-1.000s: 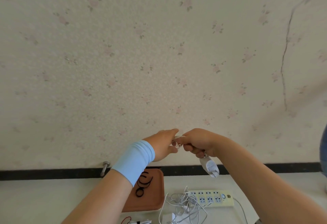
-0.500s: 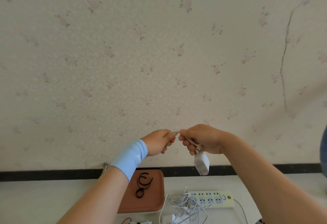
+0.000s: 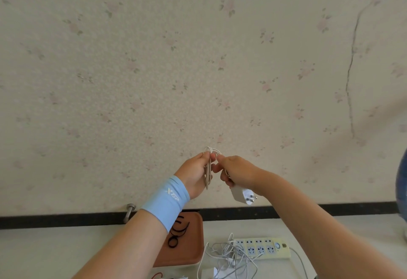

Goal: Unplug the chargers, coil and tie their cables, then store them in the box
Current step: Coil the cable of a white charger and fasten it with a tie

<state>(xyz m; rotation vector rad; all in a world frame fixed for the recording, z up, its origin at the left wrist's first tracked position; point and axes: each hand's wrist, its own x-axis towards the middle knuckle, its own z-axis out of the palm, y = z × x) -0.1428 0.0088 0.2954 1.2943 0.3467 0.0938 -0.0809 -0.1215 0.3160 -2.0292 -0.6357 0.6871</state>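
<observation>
**Coiled charger cable held in both hands, above the table**

Materials: thin white round cable [image 3: 211, 150], folded into a narrow, flat bundle of several strands, with small loops standing out at its 12 o'clock end. White charger [image 3: 242, 196]: smooth, blocky plastic with rounded corners and two flat metal prongs pointing toward 4 o'clock. It hangs in the air, at 5 o'clock from the bundle.

Left hand [image 3: 196, 174]: raised, thumb side up, thumb and fingers pinching the bundle lengthwise; the strands run down along the palm. A light blue knit wristband [image 3: 166, 199] sits on the wrist.

Right hand [image 3: 236, 174]: back toward the camera, fingers curled round the cable just at 3 o'clock of the left hand, fingertips touching it. The charger dangles just beneath these fingers.

On the pale table [image 3: 44, 252], at 6 o'clock: brown rounded tray [image 3: 189, 254] holding black loops [image 3: 178, 232]; at its 3 o'clock, a loose white cable tangle [image 3: 231, 256] lying against a cream power strip [image 3: 262, 249].
</observation>
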